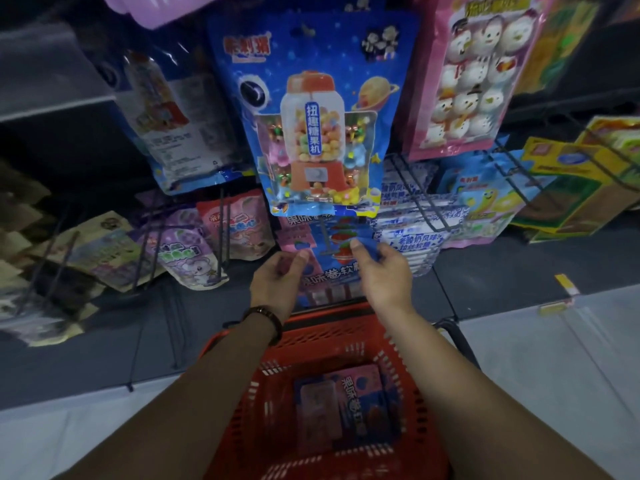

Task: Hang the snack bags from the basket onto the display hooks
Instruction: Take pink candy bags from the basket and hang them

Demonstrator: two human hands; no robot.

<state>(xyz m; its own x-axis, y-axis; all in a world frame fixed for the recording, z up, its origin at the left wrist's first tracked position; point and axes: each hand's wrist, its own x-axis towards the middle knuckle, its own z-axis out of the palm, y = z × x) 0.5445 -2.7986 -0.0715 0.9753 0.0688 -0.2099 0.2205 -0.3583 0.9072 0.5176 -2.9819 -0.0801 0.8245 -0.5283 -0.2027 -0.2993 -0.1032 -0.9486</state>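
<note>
Bag (332, 282) is held up in front of the rack, over the far rim of the basket (408, 375), with its top edge level with the tip of a hook (325, 242).

Left hand (277, 282): thumb and curled fingers pinch the upper left corner. Hook sits between the two thumbs, its crossbar end in front of the bag's upper middle. Right hand (384, 275): same pinch on the upper right corner, thumb on the front face.

The two-corner hold probably keeps the top edge taut and flat so the hang hole can be lined up with the hook tip. The hole itself can't be made out. Judged step: threading, not yet hung.

Basket stands directly below the hands and close to the rack, which makes a short lift from stock to hook. Spare bags (346, 403) lie flat in its bottom, so work remains.

Neighbours: purple bags (183, 251) on hooks to the left, gumball bag (318, 116) hanging just above the hook, white bags (412, 233) to the right.

Look of the bag: flat glossy pouch, blue and pink, white Chinese lettering across the middle, red fruit-like pictures near the top. The film looks thin and limp, so it will likely sag or twist if one corner is let go.
</note>
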